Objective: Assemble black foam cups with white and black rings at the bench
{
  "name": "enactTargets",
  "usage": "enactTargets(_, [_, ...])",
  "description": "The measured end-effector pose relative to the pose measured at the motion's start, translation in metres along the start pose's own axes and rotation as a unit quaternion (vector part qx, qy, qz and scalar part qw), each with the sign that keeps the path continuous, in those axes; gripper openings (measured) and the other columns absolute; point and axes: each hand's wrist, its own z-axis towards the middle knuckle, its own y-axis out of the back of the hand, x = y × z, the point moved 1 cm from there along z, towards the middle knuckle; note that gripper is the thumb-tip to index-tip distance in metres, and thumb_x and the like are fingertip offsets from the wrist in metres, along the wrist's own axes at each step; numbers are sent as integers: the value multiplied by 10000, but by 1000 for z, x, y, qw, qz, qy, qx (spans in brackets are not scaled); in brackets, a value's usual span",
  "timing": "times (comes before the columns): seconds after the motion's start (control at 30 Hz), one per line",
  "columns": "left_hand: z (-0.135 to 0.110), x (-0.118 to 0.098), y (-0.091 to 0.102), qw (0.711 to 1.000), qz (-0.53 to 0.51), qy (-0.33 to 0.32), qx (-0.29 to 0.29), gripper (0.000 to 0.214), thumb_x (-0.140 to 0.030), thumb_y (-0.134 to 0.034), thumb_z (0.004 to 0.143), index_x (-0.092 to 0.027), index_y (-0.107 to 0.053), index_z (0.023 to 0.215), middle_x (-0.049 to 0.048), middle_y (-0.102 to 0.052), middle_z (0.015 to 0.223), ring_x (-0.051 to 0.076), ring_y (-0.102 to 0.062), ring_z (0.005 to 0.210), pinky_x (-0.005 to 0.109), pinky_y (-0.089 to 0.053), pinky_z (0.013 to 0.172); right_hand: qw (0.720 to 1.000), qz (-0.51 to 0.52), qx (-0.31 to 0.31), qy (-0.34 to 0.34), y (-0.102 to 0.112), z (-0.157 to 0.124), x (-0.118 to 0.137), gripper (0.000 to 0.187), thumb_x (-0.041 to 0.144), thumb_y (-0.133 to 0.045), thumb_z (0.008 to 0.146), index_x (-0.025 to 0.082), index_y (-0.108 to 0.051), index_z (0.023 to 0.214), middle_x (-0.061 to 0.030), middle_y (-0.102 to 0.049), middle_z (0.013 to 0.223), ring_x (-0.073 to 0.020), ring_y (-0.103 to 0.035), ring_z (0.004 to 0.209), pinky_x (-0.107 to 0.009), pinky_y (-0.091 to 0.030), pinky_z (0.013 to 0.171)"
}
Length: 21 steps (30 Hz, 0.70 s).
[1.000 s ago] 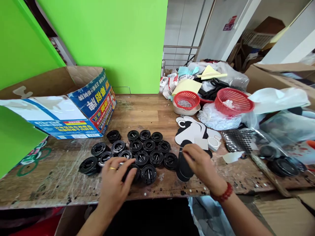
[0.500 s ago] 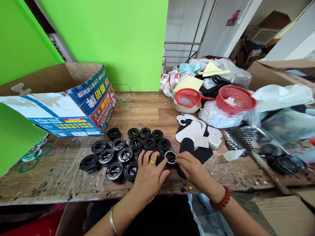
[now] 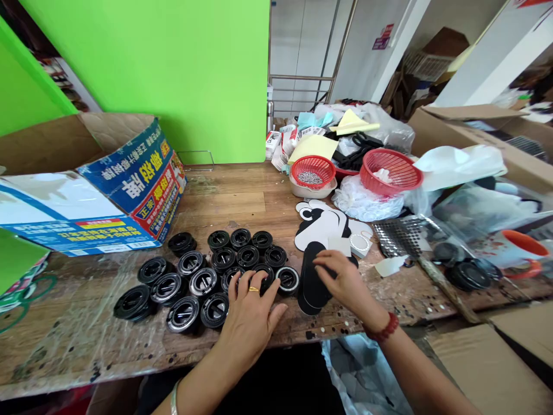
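Several black round plastic parts, ringed and with a slot-like bar across the middle, stand in stacks close together at the left centre. My left hand lies with spread fingers over the near stacks, its fingertips on or beside them and hiding some. At the right end of the group, one part with a white ring sits just past my left forefinger. My right hand is over black rounded flat pieces, thumb and fingers apart. I see nothing held in it. White cartoon-shaped cutouts lie behind it.
An open cardboard carton stands at the left. Red baskets hold small pieces at the back right. A small white box, a stick and an orange-and-white mug are to the right. The table's front edge runs near my wrists.
My right hand has left the white-ringed part and moved right over the black flat pieces, its fingers parting. My left hand stays by the stacks. The whole view has shifted.
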Motion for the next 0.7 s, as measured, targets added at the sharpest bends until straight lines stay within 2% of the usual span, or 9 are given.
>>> enactTargets(0.07, [-2,0,1,1000,-2,-13,-16,430,-272,-594,892,-195,-564,1314,142,-552,1215,322,-435,1157,611,-372,1033,985,-147,-34,-84,11,9,-30,284,170,-544,850,93,-646,1103,-200,-591,1132,-307,-550,1097,-465,-461,955])
enactTargets(0.17, [-5,-1,0,999,-12,-30,-37,477,-258,-589,893,-175,-510,1357,151,-542,1213,321,-437,1146,609,-385,1016,924,-326,45,-197,24,22,-68,512,77,-502,805,32,-492,1316,-261,-525,1237,-371,-459,1213,-475,-400,970])
enactTargets(0.23, [-7,-1,-1,998,-20,-34,-49,470,-249,-588,891,-178,-512,1350,151,-538,1221,326,-434,1157,614,-379,1018,900,-356,93,-234,29,29,-82,528,54,-498,784,46,-482,1312,-241,-564,1173,-362,-507,1144,-433,-414,906])
enactTargets(0.3, [-8,0,-1,997,-33,-33,-57,455,-243,-580,895,-193,-516,1343,147,-533,1239,328,-427,1178,610,-373,1026,895,-354,111,-246,32,35,-87,467,49,-512,764,56,-529,1232,-212,-607,1064,-324,-566,1015,-386,-422,835])
enactTargets(0.4, [-11,7,3,995,-80,-17,-52,431,-265,-564,911,-229,-520,1339,130,-533,1261,310,-423,1203,564,-385,1037,888,-365,114,-257,37,39,-79,382,65,-520,764,43,-548,1145,-227,-611,1007,-317,-572,948,-368,-414,777])
enactTargets(0.5, [-12,12,12,981,-186,40,-29,381,-300,-529,932,-251,-542,1310,110,-546,1253,274,-446,1204,496,-410,1036,888,-383,75,-242,42,38,-57,393,169,-548,799,32,-516,1167,-258,-585,1044,-359,-544,974,-391,-408,765])
enactTargets(0.63, [-6,12,20,919,-366,143,33,302,-377,-481,949,-254,-616,1189,88,-587,1205,234,-529,1152,434,-422,1028,905,-399,-12,-144,44,36,-23,516,239,-575,789,68,-459,1262,-213,-583,1050,-340,-520,952,-391,-404,770])
enactTargets(0.7, [-3,8,21,887,-427,165,62,295,-405,-478,945,-244,-644,1130,83,-614,1167,227,-559,1120,409,-426,1015,901,-409,-12,-140,43,37,-17,473,200,-560,775,78,-490,1226,-205,-588,1022,-334,-518,932,-385,-401,754])
